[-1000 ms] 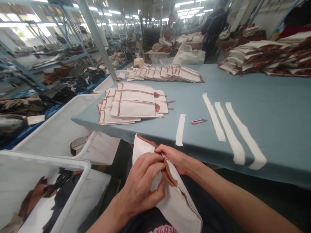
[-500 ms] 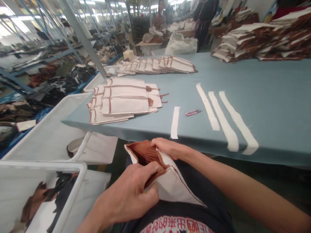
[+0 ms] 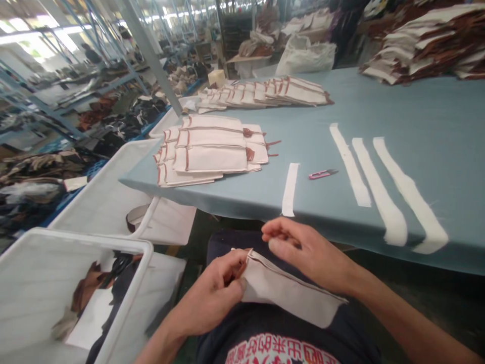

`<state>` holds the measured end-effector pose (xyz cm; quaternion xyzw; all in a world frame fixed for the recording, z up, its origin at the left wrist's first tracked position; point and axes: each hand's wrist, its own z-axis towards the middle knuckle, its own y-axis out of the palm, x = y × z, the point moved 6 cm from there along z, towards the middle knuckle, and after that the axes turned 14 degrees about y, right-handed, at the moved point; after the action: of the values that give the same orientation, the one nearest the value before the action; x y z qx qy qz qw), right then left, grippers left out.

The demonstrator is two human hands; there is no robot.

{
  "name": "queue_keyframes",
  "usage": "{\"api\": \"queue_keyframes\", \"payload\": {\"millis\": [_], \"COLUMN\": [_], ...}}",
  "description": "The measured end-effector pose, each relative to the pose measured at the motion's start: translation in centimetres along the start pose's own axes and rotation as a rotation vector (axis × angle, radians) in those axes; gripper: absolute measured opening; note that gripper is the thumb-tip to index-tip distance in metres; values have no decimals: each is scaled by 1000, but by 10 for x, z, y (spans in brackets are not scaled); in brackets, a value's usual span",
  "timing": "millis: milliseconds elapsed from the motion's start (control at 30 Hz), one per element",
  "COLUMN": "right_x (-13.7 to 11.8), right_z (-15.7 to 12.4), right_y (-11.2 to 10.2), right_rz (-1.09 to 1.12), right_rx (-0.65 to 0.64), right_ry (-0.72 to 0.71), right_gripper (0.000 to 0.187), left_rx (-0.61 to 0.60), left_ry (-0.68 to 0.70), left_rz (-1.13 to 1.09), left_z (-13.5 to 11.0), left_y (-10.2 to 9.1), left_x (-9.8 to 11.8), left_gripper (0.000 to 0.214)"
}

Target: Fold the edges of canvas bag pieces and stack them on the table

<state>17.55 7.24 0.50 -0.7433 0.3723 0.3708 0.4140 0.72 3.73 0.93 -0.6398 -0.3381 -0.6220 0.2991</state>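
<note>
A cream fabric pouch (image 3: 291,296) with brown trim lies across my lap, folded flat, its seam running along the upper edge. My left hand (image 3: 212,288) grips its left end between thumb and fingers, where a bit of brown lining shows. Just above the pouch hovers my right hand (image 3: 308,250), fingers loosely curled, thumb apart, nothing visible in it. Nearest to that hand, by the table's front edge, is a short white strip (image 3: 290,189). Pink-handled thread snips (image 3: 322,174) rest to the right of the strip.
Finished-looking cream pouches (image 3: 214,156) are stacked on the blue-covered table (image 3: 303,121), with a second row (image 3: 265,93) behind. Three long white strips (image 3: 379,187) lie right. Larger fabric piles (image 3: 420,43) stand at the back. White bins (image 3: 142,247) with scraps stand left.
The pouch's opening, spread apart between both hands before, is now closed and the pouch lies flat. My right hand has let go of it and moved right. The view has shifted slightly.
</note>
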Motion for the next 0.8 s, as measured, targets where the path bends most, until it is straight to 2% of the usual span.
{"api": "queue_keyframes", "payload": {"millis": [67,167,300,367,433,533,633,700,800], "right_x": [8,22,31,28,23,22,32,37,33], "right_z": [-28,-49,-52,-53,-57,-58,-50,-43,-33], "right_y": [6,20,22,20,18,18,19,23,29], "right_rz": [-113,-252,-331,-393,-446,-415,-167,52,231], "right_rx": [73,233,424,460,463,390,207,72,-72], "right_ry": [-90,-232,-341,-389,-434,-381,-131,15,108], "right_gripper": [25,1,16,16,16,13,4,11,21], "left_rx": [48,69,38,32,29,34,9,-25,-49], "left_ry": [-20,-44,-12,9,23,34,34,47,50], "left_rz": [-46,-34,121,205,226,228,267,272,248], "left_z": [-5,-5,6,12,16,19,19,18,16], "left_y": [-1,3,8,8,8,8,10,13,14], "left_x": [-9,-14,-1,7,10,7,-2,-6,-9], "left_gripper": [10,12,10,7,13,21,23,22,21]}}
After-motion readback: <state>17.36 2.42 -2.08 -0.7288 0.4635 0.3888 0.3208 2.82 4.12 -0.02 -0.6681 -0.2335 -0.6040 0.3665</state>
